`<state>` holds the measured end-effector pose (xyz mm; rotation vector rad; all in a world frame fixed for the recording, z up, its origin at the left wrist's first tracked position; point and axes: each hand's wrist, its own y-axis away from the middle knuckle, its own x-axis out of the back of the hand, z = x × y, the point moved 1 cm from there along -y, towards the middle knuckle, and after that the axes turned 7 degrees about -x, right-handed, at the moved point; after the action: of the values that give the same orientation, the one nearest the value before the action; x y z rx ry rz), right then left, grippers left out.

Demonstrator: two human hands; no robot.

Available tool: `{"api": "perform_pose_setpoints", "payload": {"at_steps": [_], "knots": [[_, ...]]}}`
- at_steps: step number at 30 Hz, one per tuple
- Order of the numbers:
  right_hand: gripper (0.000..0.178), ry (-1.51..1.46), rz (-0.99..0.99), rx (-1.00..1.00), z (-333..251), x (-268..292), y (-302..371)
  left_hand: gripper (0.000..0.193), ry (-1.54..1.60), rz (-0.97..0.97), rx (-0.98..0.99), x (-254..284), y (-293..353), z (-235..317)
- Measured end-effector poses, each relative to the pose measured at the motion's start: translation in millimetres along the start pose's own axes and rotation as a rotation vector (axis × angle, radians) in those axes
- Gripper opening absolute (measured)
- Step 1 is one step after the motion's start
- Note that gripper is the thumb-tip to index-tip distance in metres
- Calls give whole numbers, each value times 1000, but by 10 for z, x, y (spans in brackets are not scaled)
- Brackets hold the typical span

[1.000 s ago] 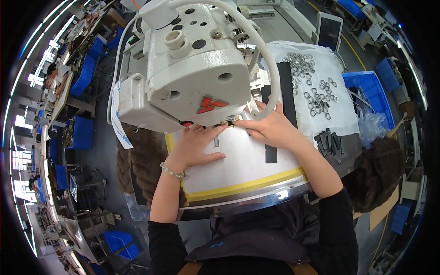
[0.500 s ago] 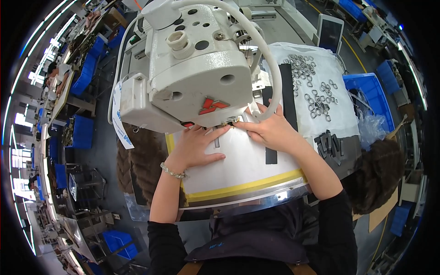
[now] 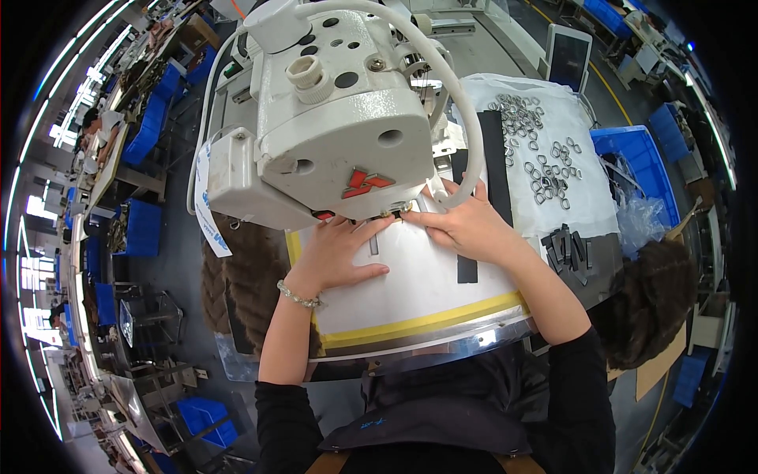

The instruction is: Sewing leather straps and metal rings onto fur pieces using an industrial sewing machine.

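Observation:
My left hand (image 3: 335, 257) lies on the white work plate (image 3: 410, 292) with its thumb stretched out and its index finger reaching up to the right. From the other side, my right hand (image 3: 470, 225) points its index finger toward the same spot; its other fingers are spread. Between the two index fingertips, under the front of a large white sewing machine head (image 3: 347, 134), is a small dark piece (image 3: 397, 215) with a bit of metal by it. The machine partly hides the fingertips, the needle area and some left-hand fingers.
To the right, a white cloth (image 3: 580, 189) carries many metal rings (image 3: 549, 180). Cut black strips (image 3: 568, 253) lie nearer, beside a blue bin (image 3: 643, 170). Brown fur (image 3: 257, 276) sits left of the plate, more fur (image 3: 647, 304) at right. A white hose (image 3: 474, 126) curves above my right hand.

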<state>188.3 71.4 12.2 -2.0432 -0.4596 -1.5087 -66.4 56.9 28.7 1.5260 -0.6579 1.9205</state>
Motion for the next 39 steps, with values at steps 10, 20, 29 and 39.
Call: {"api": "perform_pose_setpoints", "payload": {"at_steps": [10,20,29,39], "knots": [[42,5,-12,2,1,-12,-2,73,112,-34,56,-8,4,1],[41,23,-29,-3,4,13,4,72,23,-30,29,15,-18,18],[42,11,-10,6,2,-2,25,69,67,-11,27,7,-1,36],[40,-107,-109,-121,113,336,96,68,-40,-70,102,90,174,28]]}}
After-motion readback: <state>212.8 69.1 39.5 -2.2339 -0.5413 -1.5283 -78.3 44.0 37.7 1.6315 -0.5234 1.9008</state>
